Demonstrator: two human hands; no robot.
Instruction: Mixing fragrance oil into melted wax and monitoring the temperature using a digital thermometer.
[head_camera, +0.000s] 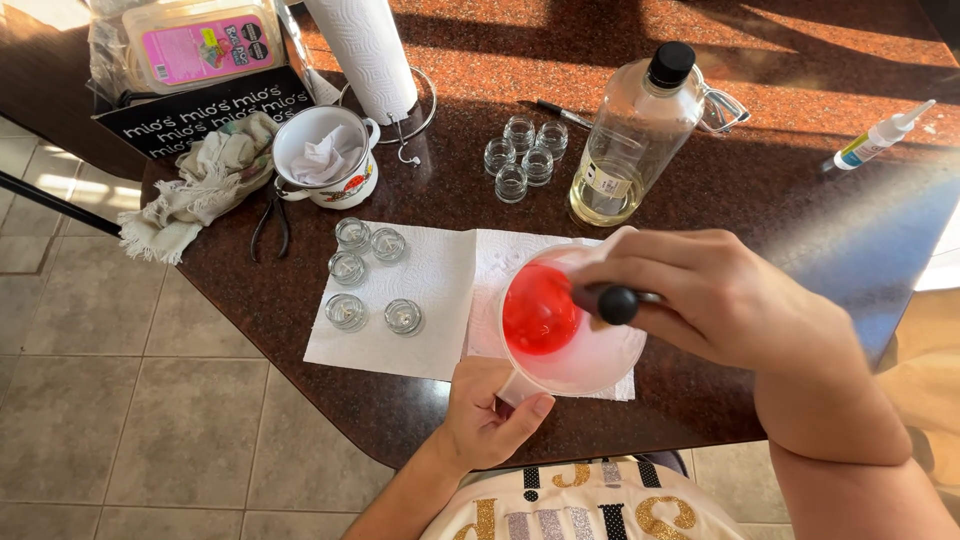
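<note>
While the left hand (490, 415) is gripping the cup (570, 335) near the worktop (800, 200) edge, the right hand (720, 300) is pinching a tool (615, 303) inside; red liquid (540, 310) could be slopping onto the towel (420, 300).

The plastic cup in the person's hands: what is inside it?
The plastic cup holds red liquid. A black-handled tool, held by the right hand, reaches into it; its lower end is hidden. The left hand steadies the cup from below.

We see bare worktop (800, 200) at the right of the frame; left of centre, small jars (372, 275) crowd the paper towel (440, 290), a bottle (630, 135) stands above.
</note>
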